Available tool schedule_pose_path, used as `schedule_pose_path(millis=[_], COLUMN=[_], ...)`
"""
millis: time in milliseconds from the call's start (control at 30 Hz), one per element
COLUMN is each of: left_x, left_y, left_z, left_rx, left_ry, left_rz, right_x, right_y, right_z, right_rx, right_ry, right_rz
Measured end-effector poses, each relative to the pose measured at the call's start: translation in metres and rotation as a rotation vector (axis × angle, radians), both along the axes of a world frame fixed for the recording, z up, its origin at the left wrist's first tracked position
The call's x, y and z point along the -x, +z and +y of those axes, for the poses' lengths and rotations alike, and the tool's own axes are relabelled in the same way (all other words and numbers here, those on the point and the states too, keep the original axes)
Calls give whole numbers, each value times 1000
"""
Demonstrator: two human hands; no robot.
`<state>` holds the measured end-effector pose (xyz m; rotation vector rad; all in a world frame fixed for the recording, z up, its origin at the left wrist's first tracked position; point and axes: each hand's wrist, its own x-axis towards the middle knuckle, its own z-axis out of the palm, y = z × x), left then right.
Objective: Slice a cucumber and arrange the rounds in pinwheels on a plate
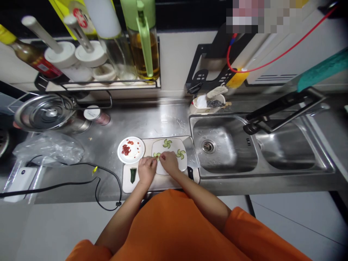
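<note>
A white square plate (174, 167) rests on a pale cutting board (127, 185) and carries green cucumber slices laid out as small pinwheels (167, 143). Another pinwheel (181, 154) lies at the plate's right side. My left hand (146, 169) and my right hand (169, 162) meet at the plate's left edge, fingers pinched together over a third cucumber cluster (156, 155). What the fingertips hold is too small to name. A dark green cucumber piece (133, 175) lies on the board by my left hand. A round white dish (131, 149) with chopped red bits sits left of the plate.
A knife (190, 159) lies along the board's right edge, beside a double steel sink (261, 148). A pot lid (45, 114), a small jar (96, 115), a plastic bag (49, 148) and a black cable (81, 181) lie to the left. Oil bottles fill a rack (108, 81) at the back.
</note>
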<state>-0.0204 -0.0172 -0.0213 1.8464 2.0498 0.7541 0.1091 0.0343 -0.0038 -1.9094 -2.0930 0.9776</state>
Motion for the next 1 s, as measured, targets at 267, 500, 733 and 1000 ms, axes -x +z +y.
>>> schedule_pose_path(millis=[267,500,733,1000], left_x=[47,106,111,119], left_y=[17,27,18,18], left_z=[20,64,81,79], left_rx=[48,268,329,273], left_ry=[200,395,333,313], left_rz=[101,281,302,352], right_x=[-9,-15,-17,-21], right_y=[11,16,17,17], right_z=[-2,-7,-9,-9], right_rx=[-3,35,22,19], right_ry=[-9,-22,-11,-10], right_rz=[17,26,1,14])
